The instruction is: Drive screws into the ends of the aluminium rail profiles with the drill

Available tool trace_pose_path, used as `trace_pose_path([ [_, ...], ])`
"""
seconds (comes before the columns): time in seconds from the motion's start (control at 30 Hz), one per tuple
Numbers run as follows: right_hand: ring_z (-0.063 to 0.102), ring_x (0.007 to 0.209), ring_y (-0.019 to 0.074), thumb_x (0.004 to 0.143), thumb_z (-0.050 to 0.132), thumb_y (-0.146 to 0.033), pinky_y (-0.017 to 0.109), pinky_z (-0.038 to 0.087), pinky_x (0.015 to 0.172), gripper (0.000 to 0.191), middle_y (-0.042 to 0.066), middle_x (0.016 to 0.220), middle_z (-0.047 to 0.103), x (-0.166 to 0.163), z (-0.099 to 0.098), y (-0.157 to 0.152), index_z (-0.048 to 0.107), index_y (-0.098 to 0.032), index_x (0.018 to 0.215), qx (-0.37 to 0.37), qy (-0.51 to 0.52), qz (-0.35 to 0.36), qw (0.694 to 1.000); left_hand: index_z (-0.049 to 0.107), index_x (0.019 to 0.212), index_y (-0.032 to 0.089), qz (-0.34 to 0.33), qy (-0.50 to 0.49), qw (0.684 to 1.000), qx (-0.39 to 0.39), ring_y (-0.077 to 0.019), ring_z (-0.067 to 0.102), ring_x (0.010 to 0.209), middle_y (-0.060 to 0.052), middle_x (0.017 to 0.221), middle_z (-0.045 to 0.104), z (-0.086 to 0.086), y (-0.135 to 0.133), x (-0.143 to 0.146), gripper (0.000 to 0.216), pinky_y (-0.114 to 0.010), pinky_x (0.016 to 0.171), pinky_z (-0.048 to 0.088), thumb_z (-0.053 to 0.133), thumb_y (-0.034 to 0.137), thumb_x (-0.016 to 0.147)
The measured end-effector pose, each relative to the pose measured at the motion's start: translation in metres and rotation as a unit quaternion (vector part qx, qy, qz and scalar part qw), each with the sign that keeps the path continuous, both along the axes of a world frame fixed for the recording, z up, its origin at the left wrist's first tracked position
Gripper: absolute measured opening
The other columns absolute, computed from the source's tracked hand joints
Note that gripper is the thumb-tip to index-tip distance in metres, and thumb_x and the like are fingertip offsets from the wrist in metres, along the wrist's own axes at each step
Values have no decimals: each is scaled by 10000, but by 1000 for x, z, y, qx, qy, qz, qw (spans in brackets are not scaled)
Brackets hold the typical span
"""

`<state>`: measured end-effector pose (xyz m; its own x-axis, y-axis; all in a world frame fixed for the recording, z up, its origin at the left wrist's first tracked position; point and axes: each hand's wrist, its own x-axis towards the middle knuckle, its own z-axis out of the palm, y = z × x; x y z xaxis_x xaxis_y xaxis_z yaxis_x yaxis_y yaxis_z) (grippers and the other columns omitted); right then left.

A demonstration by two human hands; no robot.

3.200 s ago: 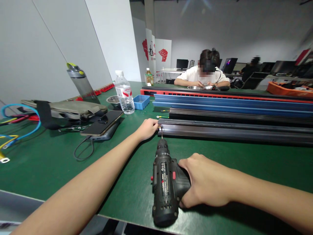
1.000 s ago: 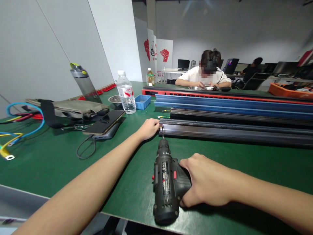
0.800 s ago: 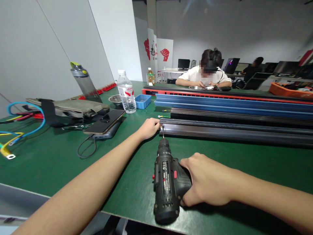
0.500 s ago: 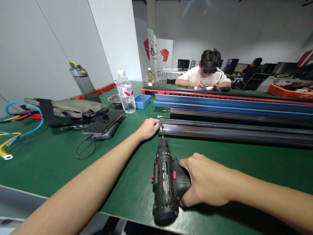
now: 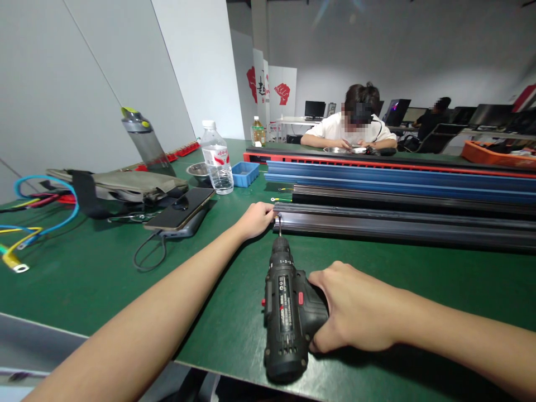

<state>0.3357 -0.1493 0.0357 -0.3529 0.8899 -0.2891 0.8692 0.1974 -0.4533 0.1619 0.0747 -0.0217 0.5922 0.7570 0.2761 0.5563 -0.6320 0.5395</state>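
Head view: a black power drill (image 5: 286, 324), judged weighty, rigid and best taken by its handle (image 5: 315, 312), is aimed forward over the green tabletop (image 5: 234, 312), long axis roughly square to the dark rail (image 5: 377, 224) met by its bit (image 5: 280, 226). The handle is wrapped by the right hand's (image 5: 355, 307) curled fingers; the rail's end is touched by the left hand (image 5: 254, 219), any pinch hidden.

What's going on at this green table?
A person's right hand grips a black power drill, its bit at the left end of the nearest dark rail. The left hand is at that same end. Whether the bit is turning can't be told. Farther back lies a blue rail, and across the table a co-worker sits, head bowed.
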Motion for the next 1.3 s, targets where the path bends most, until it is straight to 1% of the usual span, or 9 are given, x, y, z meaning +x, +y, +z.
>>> trace_pose_path([
  [0.53,431,469,102,578,751,-465,243,321,430,334,-36,595,590,0,-1,0,592,-204,714,11,10,-3,1000,484,553,166,-1,0,1000,-9,-118,395,578,12,566,490,-1,1,-1,343,-244,583,277,428,331,848],
  [0.8,440,464,101,570,762,-456,238,322,421,333,-41,587,590,0,-3,0,602,-204,720,10,16,-4,1000,512,577,162,0,13,1000,-4,-123,416,586,11,573,489,-1,1,-1,337,-236,581,293,411,345,842],
  [1.3,447,465,109,572,751,-485,249,344,431,350,-37,587,591,1,-3,1,616,-206,733,16,0,-7,1000,486,548,172,5,14,1000,11,-125,438,569,6,559,507,0,1,-1,334,-235,575,296,411,321,838],
])
